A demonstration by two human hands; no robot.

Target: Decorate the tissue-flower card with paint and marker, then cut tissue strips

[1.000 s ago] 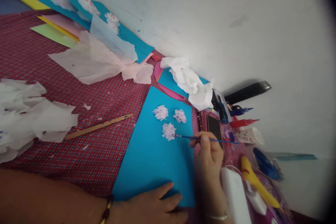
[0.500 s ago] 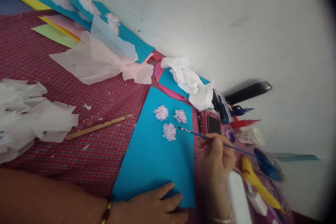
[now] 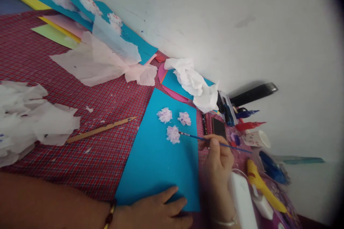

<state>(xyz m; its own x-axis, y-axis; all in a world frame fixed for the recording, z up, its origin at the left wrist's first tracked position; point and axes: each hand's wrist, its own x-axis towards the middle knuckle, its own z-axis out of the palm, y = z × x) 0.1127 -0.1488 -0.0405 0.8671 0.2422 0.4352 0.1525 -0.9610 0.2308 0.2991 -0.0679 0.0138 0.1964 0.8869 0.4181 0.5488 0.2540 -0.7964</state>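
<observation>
A blue sheet of paper (image 3: 158,171) lies on the checked cloth, bearing three fluffy white-and-purple paper tufts; the lowest tuft (image 3: 173,135) is closest to the brush. Pinched in my right hand (image 3: 220,157) is a thin blue paintbrush (image 3: 196,137). Its tip meets the right edge of that lowest tuft, though I cannot tell how firmly. My left hand (image 3: 158,209) rests flat on the bottom of the sheet, fingers spread, holding nothing.
Crumpled white tissue (image 3: 34,118) and a flat wooden stick (image 3: 102,129) lie to the left. Thin pale paper (image 3: 94,61) spreads behind. White tissue (image 3: 193,82) lies past the sheet. Rightward are a paper cup (image 3: 258,139), a yellow tube (image 3: 264,186) and a white case (image 3: 243,200), beside the wall.
My right hand has moved slightly left with the paintbrush, bringing its tip from beside the lowest tuft to its edge. My left hand stays in place.
</observation>
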